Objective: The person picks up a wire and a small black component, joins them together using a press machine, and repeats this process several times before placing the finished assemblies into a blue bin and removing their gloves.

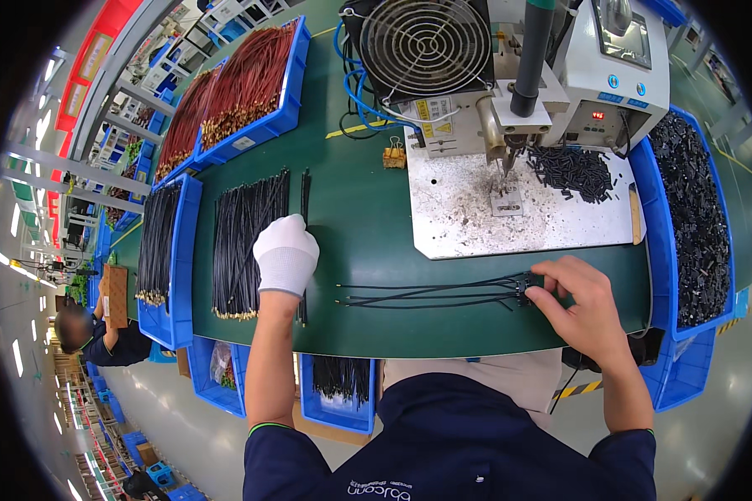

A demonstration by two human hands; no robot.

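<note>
Bare right hand (pixel 581 301) pinches the connector end of a small black wire bundle (pixel 434 294) lying on the green mat (pixel 359 209), while the gloved left hand (pixel 286 253), fingers curled together, rests on the large stack of loose black wires (pixel 246 242) not yet taken up.

The left hand (pixel 286 255), in a white glove, is curled knuckles-up on an outstretched bare forearm. The bare right hand (pixel 581 301) reaches left, fingertips (pixel 539 288) pinched together.

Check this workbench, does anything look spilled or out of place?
Yes: small black sleeves lie scattered loose on the machine's scuffed white plate instead of in the blue bin beside it, and a binder clip sits stray on the green mat.
</note>
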